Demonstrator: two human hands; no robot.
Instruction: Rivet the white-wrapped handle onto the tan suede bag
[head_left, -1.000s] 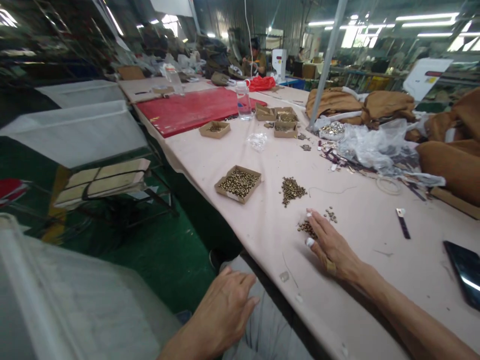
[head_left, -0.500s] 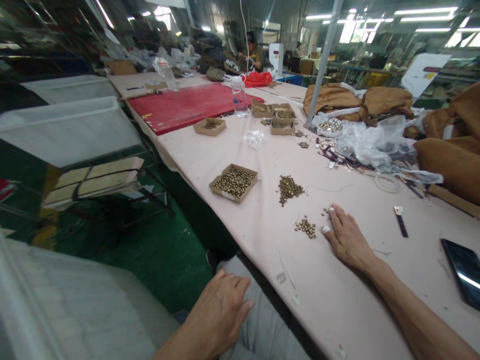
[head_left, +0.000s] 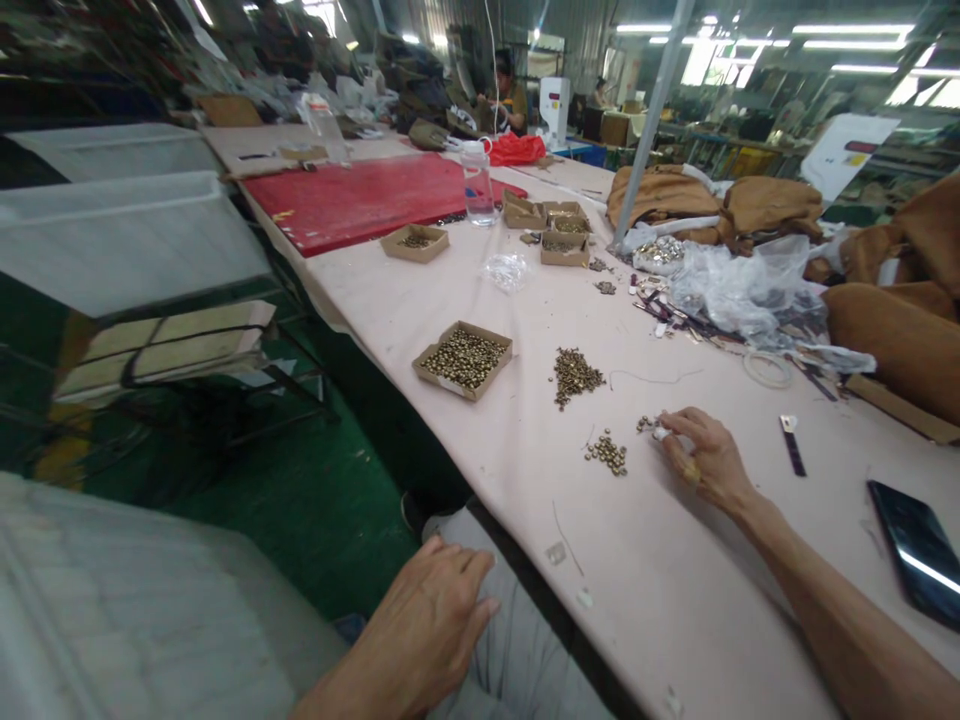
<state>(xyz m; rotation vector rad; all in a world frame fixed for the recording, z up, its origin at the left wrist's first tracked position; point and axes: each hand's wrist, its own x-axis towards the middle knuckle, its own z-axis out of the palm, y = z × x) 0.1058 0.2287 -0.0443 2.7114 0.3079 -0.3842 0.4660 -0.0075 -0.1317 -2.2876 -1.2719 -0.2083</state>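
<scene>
My right hand (head_left: 701,455) is over the table, thumb and forefinger pinched together at a few loose brass-coloured rivets (head_left: 643,424). White wrapping covers those fingertips, and a small rivet seems to be caught between them. Just left of it lies a small cluster of rivet caps (head_left: 609,453). Beyond that is a larger heap of rivets (head_left: 576,376). A shallow cardboard box (head_left: 491,385) full of domed rivets stands further left. My left hand (head_left: 431,610) rests above my grey-trousered leg, fingers loosely bent and thumb apart, with nothing visible in it.
At right lie a phone (head_left: 911,540) and a dark strap piece (head_left: 792,445). Clear plastic bags (head_left: 739,290) and brown fabric pieces (head_left: 885,330) are piled behind. A water bottle (head_left: 477,185) stands near small boxes and a metal post (head_left: 652,125). A person (head_left: 512,100) sits far back.
My right hand's fingers have gone from lying flat on the table to a raised pinch at the loose rivets. My left hand stays over the leg. The view has shifted slightly.
</scene>
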